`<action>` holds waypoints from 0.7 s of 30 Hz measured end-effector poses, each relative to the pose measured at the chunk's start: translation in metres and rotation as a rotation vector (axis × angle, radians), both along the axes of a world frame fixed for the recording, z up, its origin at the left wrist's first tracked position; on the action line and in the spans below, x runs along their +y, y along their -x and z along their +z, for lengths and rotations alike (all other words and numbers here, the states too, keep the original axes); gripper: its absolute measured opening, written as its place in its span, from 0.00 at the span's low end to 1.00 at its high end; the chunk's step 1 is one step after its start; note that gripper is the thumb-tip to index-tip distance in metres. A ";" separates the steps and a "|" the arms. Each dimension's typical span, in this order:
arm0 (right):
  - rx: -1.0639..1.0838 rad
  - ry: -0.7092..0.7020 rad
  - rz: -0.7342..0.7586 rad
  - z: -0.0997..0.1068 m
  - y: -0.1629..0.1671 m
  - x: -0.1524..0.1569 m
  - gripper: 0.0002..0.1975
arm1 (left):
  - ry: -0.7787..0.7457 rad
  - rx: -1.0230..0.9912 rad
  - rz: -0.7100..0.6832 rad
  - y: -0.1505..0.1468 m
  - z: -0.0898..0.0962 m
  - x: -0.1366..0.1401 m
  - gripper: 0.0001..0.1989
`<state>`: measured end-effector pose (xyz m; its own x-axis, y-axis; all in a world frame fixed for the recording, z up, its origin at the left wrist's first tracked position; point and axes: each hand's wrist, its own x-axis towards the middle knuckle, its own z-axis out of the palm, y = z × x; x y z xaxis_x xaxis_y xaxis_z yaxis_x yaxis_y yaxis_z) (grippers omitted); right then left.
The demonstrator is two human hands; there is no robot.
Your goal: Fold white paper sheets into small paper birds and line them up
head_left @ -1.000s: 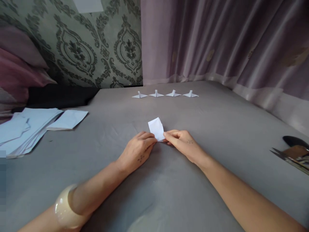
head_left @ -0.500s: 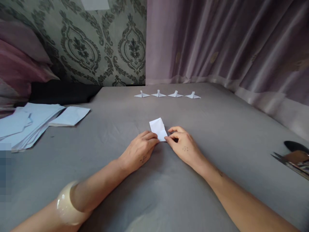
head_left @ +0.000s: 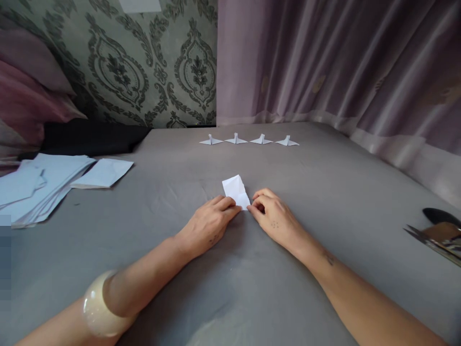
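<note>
1. Gray cloth-covered surface (head_left: 342, 182).
2. White paper stack (head_left: 59, 175), far left.
3. Left hand (head_left: 211, 220) – grip closed on the small creased paper's (head_left: 236, 189) lower-left edge.
4. Right hand (head_left: 272, 211) – grip nearly closed at its lower-right corner; cannot tell whether pinching.
5. That paper, mid-surface, between the hands.
6. Four folded paper figures (head_left: 236, 141), rowed behind.
</note>
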<state>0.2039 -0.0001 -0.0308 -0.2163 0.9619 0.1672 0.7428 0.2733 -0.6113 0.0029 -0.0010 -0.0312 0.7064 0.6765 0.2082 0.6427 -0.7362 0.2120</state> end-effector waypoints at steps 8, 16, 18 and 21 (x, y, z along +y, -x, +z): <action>0.272 -0.057 -0.092 0.003 -0.004 0.001 0.08 | -0.011 0.055 -0.054 0.005 -0.002 0.002 0.24; -0.044 -0.167 0.257 0.000 0.009 -0.016 0.14 | -0.058 0.041 -0.032 0.009 -0.012 0.005 0.26; -0.134 -0.185 0.241 0.003 0.009 -0.019 0.14 | -0.061 0.052 -0.034 0.008 -0.011 0.006 0.25; -0.151 -0.257 0.189 0.007 0.010 -0.021 0.15 | -0.063 0.076 -0.037 0.007 -0.008 0.006 0.24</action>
